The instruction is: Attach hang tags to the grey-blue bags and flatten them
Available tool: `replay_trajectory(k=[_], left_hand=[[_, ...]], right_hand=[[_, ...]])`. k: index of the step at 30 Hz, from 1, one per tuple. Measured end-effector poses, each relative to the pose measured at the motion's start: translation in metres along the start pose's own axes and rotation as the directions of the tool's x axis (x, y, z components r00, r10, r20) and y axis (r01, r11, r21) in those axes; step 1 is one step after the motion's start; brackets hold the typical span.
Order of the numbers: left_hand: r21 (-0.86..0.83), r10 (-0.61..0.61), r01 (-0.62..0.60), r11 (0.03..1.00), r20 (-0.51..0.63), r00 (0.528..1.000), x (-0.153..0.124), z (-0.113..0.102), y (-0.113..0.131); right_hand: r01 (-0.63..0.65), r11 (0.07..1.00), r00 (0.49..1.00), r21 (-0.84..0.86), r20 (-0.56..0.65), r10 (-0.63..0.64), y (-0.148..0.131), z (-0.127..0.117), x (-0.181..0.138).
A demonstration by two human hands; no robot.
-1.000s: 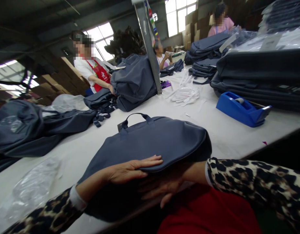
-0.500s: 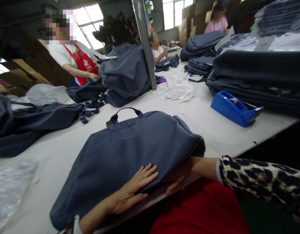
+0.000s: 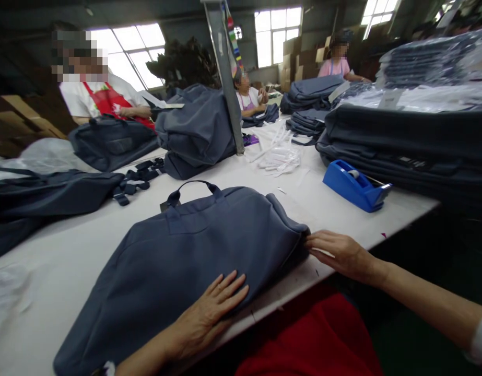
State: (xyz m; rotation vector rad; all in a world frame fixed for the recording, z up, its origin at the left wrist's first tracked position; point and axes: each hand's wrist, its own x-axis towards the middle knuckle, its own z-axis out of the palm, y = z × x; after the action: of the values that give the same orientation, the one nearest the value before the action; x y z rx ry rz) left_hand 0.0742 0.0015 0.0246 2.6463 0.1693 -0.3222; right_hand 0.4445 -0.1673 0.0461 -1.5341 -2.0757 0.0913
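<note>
A dark blue fabric bag (image 3: pixel 194 250) lies on its side on the white table (image 3: pixel 381 219), its carry handle (image 3: pixel 197 184) arching up at the far edge. My left hand (image 3: pixel 209 310) rests flat on the near part of the bag, fingers stretched out. At the bag's right end, my right hand (image 3: pixel 338 253) has its fingers close together on the folded corner, the fingertips partly hidden by the cloth.
A blue tape dispenser (image 3: pixel 354 185) stands to the right, before a stack of dark bags (image 3: pixel 401 146). Behind are a metal post (image 3: pixel 233 94), a bulky bag (image 3: pixel 197 125) and clear plastic (image 3: pixel 280 159). Straps (image 3: pixel 134 180) lie left. A co-worker (image 3: pixel 103 94) in a red apron handles another bag (image 3: pixel 111 141).
My right hand has come out from under the bag's near edge and moved to its right corner. My left hand stays flat on the bag. The co-worker's bag is raised more upright.
</note>
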Motion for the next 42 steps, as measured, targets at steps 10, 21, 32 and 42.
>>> replay_trajectory(k=[10, 21, 32, 42], left_hand=[[0.134, 0.044, -0.039, 0.990, -0.034, 0.998, -0.003, 0.006, -0.003], [0.114, 0.133, -0.103, 0.988, -0.296, 0.946, 0.068, -0.036, 0.021], [0.037, 0.090, -0.083, 0.996, -0.548, 0.832, 0.124, -0.001, 0.009], [0.185, 0.246, -0.171, 0.968, -0.551, 0.797, 0.133, 0.008, -0.002]], right_hand=[[-0.447, 0.695, 0.893, 0.562, 0.232, 0.387, 0.018, -0.036, 0.053], [-0.437, 0.763, 0.897, 0.476, 0.168, 0.409, 0.003, 0.004, 0.042], [-0.534, 0.603, 0.826, 0.593, 0.214, 0.521, -0.040, 0.000, 0.004], [-0.524, 0.428, 0.778, 0.737, 0.208, 0.593, 0.081, 0.046, 0.113]])
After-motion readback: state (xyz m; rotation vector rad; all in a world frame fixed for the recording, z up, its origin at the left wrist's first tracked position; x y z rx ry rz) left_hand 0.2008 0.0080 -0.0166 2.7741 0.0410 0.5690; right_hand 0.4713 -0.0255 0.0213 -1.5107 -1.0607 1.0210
